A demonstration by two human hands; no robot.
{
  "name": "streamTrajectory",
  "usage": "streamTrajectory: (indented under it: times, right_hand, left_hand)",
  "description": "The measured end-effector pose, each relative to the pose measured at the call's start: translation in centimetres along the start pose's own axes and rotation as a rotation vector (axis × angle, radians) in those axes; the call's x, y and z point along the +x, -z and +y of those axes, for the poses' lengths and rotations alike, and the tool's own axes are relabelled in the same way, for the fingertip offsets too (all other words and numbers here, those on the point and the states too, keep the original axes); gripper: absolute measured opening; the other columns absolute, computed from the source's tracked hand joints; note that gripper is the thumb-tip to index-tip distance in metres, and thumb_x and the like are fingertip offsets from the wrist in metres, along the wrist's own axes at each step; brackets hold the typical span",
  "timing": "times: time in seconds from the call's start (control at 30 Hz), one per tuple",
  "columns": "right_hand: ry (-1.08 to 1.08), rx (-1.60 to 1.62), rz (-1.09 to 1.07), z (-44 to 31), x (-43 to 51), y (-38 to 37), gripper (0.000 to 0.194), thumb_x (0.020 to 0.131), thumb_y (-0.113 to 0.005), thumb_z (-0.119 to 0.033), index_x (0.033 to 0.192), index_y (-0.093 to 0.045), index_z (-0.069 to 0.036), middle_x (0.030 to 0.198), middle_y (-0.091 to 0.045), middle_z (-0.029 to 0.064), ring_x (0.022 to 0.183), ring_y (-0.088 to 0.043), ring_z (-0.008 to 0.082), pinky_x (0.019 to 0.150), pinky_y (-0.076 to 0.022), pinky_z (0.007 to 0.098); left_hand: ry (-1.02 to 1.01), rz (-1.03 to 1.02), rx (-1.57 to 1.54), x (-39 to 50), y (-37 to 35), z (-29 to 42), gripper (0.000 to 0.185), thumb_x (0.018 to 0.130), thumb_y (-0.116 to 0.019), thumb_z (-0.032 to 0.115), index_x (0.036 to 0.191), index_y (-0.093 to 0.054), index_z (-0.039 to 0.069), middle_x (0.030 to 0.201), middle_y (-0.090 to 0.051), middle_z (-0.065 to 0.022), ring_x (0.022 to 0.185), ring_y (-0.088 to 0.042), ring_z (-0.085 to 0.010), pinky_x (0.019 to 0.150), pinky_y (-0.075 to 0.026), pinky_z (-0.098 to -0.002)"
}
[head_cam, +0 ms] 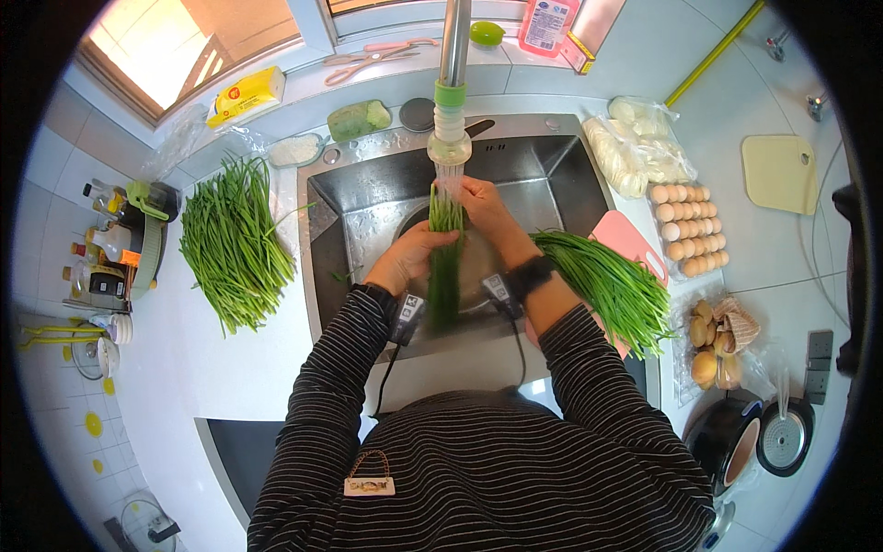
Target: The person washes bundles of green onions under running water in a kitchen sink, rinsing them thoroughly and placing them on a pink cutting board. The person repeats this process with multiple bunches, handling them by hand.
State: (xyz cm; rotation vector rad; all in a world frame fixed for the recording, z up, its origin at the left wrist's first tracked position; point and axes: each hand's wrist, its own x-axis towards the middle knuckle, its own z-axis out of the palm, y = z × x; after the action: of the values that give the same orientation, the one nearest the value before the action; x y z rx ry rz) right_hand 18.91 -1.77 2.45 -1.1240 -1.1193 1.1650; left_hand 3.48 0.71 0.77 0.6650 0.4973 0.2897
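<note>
My left hand [412, 254] grips a bunch of green chives [445, 276] around its middle, over the stainless steel sink [376, 186]. At the pale stem ends, my right hand [483, 207] holds the same bunch from the right. Water runs onto the stems from the faucet [450, 145], which has a green and white nozzle. The leafy ends hang towards me and look blurred. One pile of chives [234, 248] lies on the counter left of the sink. Another pile [607, 290] rests at the right on a pink cutting board [631, 241], partly under my right forearm.
Eggs [690, 228] in a tray, bagged food [638, 148] and potatoes [703, 338] line the right counter, with an open rice cooker [724, 441] nearer me. Bottles [103, 241] stand at the left. Behind the sink are a cut gourd [359, 120] and scissors [372, 61].
</note>
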Motion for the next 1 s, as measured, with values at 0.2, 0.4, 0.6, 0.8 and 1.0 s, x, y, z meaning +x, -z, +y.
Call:
streamTrajectory:
  times: [0.2,0.4,0.6,0.8,1.0]
  right_hand:
    - [0.033,0.472,0.196,0.0,-0.2,-0.3,0.045,0.087,-0.047,-0.028,0.124,-0.037,-0.005,0.095,-0.057,0.0048,0.079,-0.054,0.0109,0.065,-0.0426,0.0212]
    - [-0.147,0.276,0.032,1.2,-2.0,-1.8,0.061,0.082,-0.054,-0.03,0.13,-0.025,-0.006,0.118,-0.045,0.0132,0.107,-0.045,0.0212,0.09,-0.0359,0.0326]
    - [-0.016,-0.316,0.153,3.0,-4.3,-2.3,0.073,0.073,-0.065,-0.031,0.128,-0.027,-0.003,0.116,-0.045,0.0157,0.107,-0.045,0.0228,0.087,-0.0377,0.0313]
    - [-0.282,-0.344,0.106,2.6,-5.7,-1.2,0.055,0.075,-0.063,-0.027,0.119,-0.04,-0.003,0.091,-0.057,0.01,0.08,-0.054,0.0157,0.069,-0.0433,0.0284]
    - [-0.268,-0.325,0.141,2.3,-6.3,-1.2,0.042,0.077,-0.06,-0.021,0.113,-0.047,-0.003,0.09,-0.057,0.0078,0.079,-0.054,0.0139,0.07,-0.0429,0.0272]
  left_hand:
    - [-0.069,0.033,0.003,0.3,-0.1,0.0,0.028,0.081,-0.055,0.009,0.107,-0.049,0.0,0.089,-0.057,-0.0101,0.08,-0.057,-0.0214,0.074,-0.047,-0.0337]
    - [-0.258,0.173,-0.248,2.2,0.1,0.2,0.025,0.086,-0.049,0.015,0.107,-0.05,0.002,0.099,-0.056,-0.0088,0.087,-0.056,-0.0234,0.078,-0.047,-0.0345]
    - [-0.297,0.208,-0.286,2.2,-0.7,-0.5,0.025,0.086,-0.051,0.017,0.106,-0.051,0.002,0.099,-0.057,-0.0082,0.086,-0.056,-0.0209,0.076,-0.047,-0.0334]
    - [-0.341,0.303,0.535,2.9,-1.1,-0.8,0.031,0.079,-0.062,0.014,0.103,-0.051,-0.001,0.089,-0.058,-0.0057,0.078,-0.056,-0.0144,0.068,-0.045,-0.0275]
    - [-0.492,0.401,0.754,3.3,-2.6,-0.2,0.038,0.075,-0.066,0.016,0.105,-0.052,-0.003,0.091,-0.058,-0.007,0.079,-0.055,-0.0144,0.07,-0.045,-0.0258]
